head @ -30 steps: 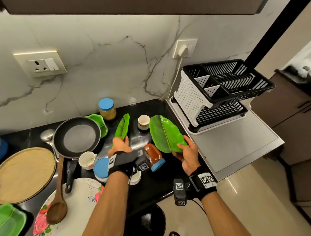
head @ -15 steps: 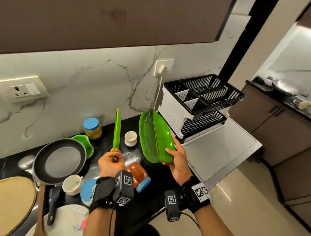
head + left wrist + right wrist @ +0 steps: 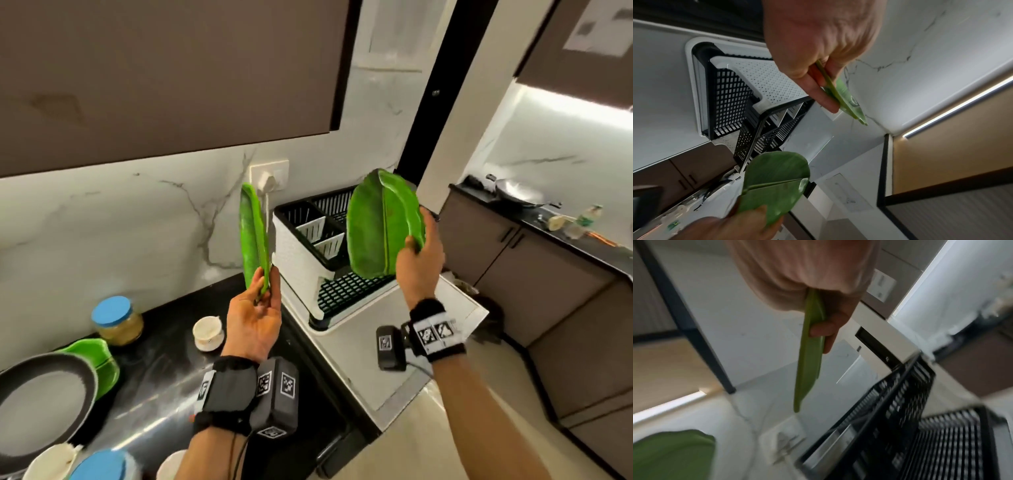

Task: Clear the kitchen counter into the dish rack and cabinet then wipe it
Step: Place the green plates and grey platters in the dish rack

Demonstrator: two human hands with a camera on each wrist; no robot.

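Each hand holds a green leaf-shaped plate upright in the air. My left hand pinches the lower edge of one leaf plate, seen edge-on, just left of the black and white dish rack. My right hand grips the second leaf plate by its right rim, its face toward me, in front of the rack's upper tier. The left wrist view shows the left fingers pinching their plate. In the blurred right wrist view that hand's plate hangs above the rack.
On the black counter stand a blue-lidded jar, a small white cup, a green bowl and a frying pan. A wall cabinet hangs overhead. The rack stands on a white tray at the counter's end.
Both hands have lifted their leaf plates from low over the counter up and to the right, level with the dish rack. The head view has tilted upward.
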